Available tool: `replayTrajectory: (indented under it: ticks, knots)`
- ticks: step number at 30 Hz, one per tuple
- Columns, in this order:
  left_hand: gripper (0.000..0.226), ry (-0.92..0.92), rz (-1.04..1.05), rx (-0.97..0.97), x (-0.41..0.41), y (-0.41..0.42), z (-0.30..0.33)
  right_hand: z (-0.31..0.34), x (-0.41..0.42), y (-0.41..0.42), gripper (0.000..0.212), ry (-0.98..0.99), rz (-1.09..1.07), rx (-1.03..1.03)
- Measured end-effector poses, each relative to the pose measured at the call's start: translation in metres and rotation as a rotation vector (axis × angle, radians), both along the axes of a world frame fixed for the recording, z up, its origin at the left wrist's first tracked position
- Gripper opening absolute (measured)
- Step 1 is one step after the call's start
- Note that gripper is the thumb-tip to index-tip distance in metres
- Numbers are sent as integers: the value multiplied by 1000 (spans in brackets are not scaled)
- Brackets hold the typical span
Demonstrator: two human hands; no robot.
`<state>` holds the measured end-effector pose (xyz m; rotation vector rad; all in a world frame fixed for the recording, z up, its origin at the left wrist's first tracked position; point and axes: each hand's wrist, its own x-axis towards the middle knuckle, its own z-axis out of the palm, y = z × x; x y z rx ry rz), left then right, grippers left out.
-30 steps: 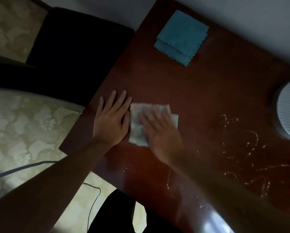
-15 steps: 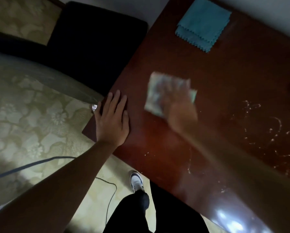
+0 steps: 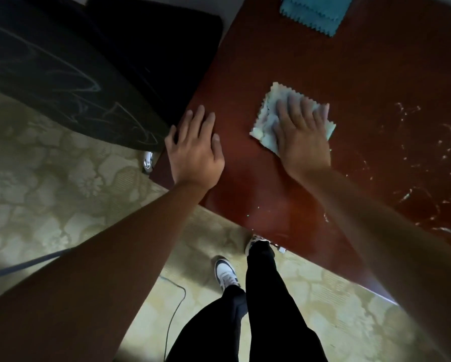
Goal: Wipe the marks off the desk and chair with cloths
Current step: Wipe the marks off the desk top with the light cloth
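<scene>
Pale cloth (image 3: pixel 267 126) flat under right hand (image 3: pixel 304 134), left hand (image 3: pixel 195 150) beside on desk (image 3: pixel 376 74)

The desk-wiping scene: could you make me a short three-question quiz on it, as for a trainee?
1. True or false: the right hand presses flat on the pale cloth.
2. Where do most white marks on the desk lie? A) under the left hand B) to the right of the pale cloth C) on the teal cloth
3. Fill in: the left hand rests near the desk's ____ beside the dark chair.

Key: 1 true; 2 B; 3 edge. The left hand holds no cloth; the teal cloth lies untouched at the far side of the desk.
</scene>
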<state>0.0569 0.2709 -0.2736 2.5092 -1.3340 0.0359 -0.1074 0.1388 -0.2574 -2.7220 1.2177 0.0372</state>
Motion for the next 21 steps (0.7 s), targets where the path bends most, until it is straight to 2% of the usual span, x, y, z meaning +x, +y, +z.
replayTrajectory:
  ticks: [2, 5, 7, 10, 12, 17, 19, 21]
  knots:
    - [46, 25, -9, 11, 0, -2, 0, -2, -6, 47, 52, -3, 35, -33]
    - [46, 41, 2, 34, 3, -3, 2, 2, -26, 128, 49, -61, 247, 13]
    - [46, 38, -4, 32, 3, -3, 2, 0, -27, 105, 50, -10, 329, -18]
    - [46, 35, 4, 28, 3, -3, 1, -2, -12, 25, 50, 37, 31, -39]
    - [46, 19, 3, 35, 2, -3, 1, -1, -9, 14, 49, -16, -110, -21]
    - [47, 9, -6, 68, 3, -5, 2, 2, -39, 151, 46, -103, 96, -2]
    - [48, 0, -16, 76, 2, -5, 3, 2, -41, 141, 46, -87, 207, 20]
    - [49, 3, -20, 82, 3, -6, 3, 2, -29, 98, 47, -51, 213, -1]
